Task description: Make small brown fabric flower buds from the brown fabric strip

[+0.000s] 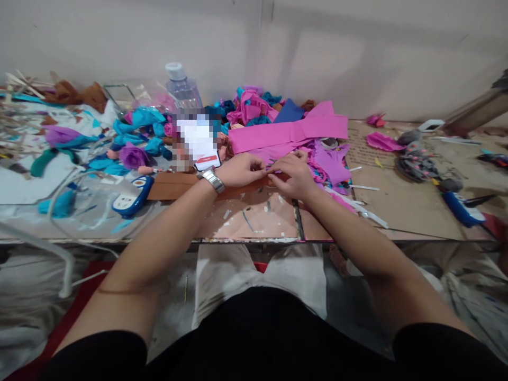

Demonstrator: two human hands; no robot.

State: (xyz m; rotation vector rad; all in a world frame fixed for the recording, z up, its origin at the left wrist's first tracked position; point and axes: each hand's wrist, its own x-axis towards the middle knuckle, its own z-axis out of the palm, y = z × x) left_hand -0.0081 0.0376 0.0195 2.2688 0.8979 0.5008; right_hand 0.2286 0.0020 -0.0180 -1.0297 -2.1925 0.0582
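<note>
My left hand [243, 170], with a metal watch [213, 179] on its wrist, is closed with thumb and fingers pinched together. Facing it, almost touching, my right hand [293, 172] has its fingers bent in a pinch too. Whatever small piece sits between the fingertips is too hidden to name. Beneath my hands lies a long brown paper strip [170, 187], running out to the left. Just beyond them, bright pink crepe paper [262, 137] is spread over a heap of coloured scraps. A purple piece of crepe paper [335, 164] lies right of my right hand.
A capped plastic bottle [184, 92] and a lit phone [202, 140], partly blurred, stand behind my left hand. Blue and purple paper flowers [134, 156] lie left, near a blue-and-white device [133, 197]. Cardboard [397, 196] covers the right side, with a grey bundle [416, 161] on it.
</note>
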